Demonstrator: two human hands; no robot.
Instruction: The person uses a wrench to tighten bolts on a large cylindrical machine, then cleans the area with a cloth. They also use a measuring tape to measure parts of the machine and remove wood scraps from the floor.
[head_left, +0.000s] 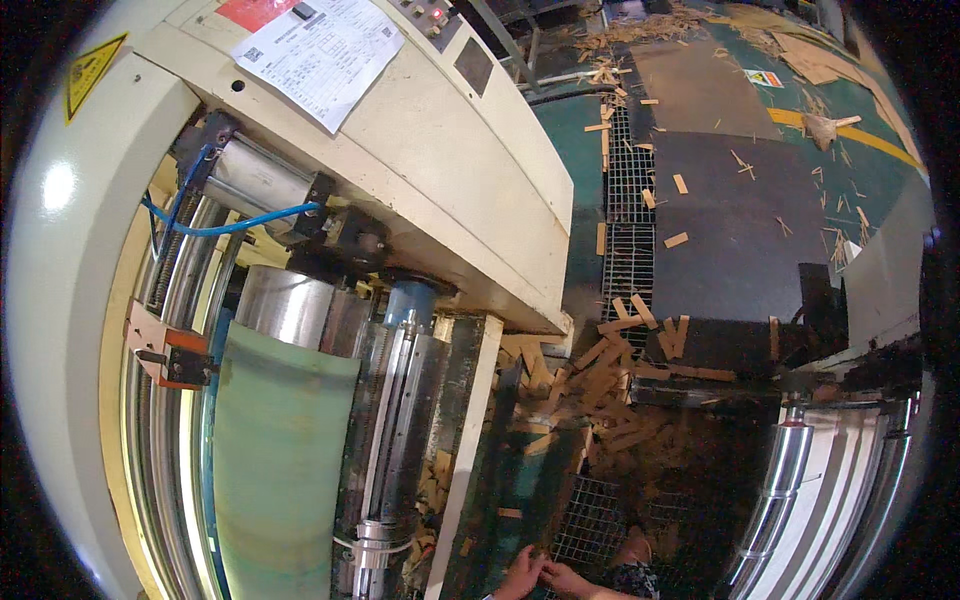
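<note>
At the lower edge my left hand (520, 575) and my right hand (567, 580) meet, fingertips together. The fingers of both are closed in a pinch, and whatever lies between them is too small or hidden to make out. Both hands are over a dark gap beside a printing machine (500, 200). Left of them stands a long pale frame bar (466, 440), with a roller wrapped in a green sheet (285, 430) beyond it. Close to the right hand is dark patterned cloth (632, 578).
Cardboard scraps (600, 370) heap up ahead of my hands and lie scattered on the floor. A metal grating (628, 240) runs beside dark floor plates (730, 220). Shiny rollers (785, 480) stand at the right. A printed sheet (318, 60) lies on the machine's cover.
</note>
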